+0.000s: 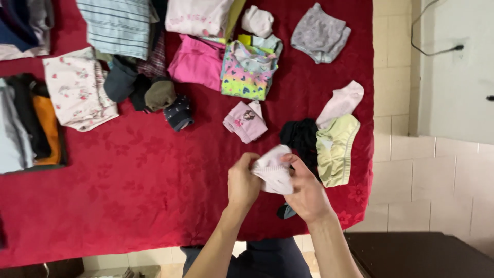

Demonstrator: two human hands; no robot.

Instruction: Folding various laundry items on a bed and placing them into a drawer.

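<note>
Both hands hold one small pale pink garment (272, 172) above the red cloth (128, 185): left hand (243, 183) and right hand (309, 193) each pinch an edge. It looks light, soft and limp, best taken at its hems. Black garment (301, 139) lies just beyond.
</note>
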